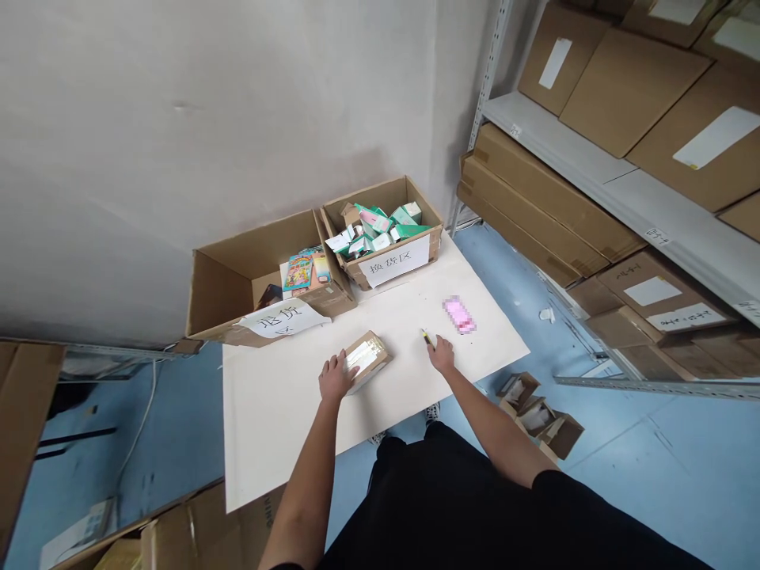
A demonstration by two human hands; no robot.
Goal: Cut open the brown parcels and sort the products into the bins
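My left hand (336, 375) rests on the near end of a small brown parcel (368, 359) wrapped in shiny tape, which lies on a white table (279, 419). Its fingers curl over the parcel's edge. My right hand (442, 355) sits on the table to the right, closed around a thin yellow and black tool (426, 338) that points away from me. A pink blurred flat object (458, 314) lies just beyond the right hand.
Two open cardboard boxes with paper labels stand at the table's far edge: the left box (226, 277) holds colourful packs, the right box (409, 237) several green and white cartons. Metal shelving (623, 190) with brown boxes fills the right. Small open boxes (537, 412) lie on the blue floor.
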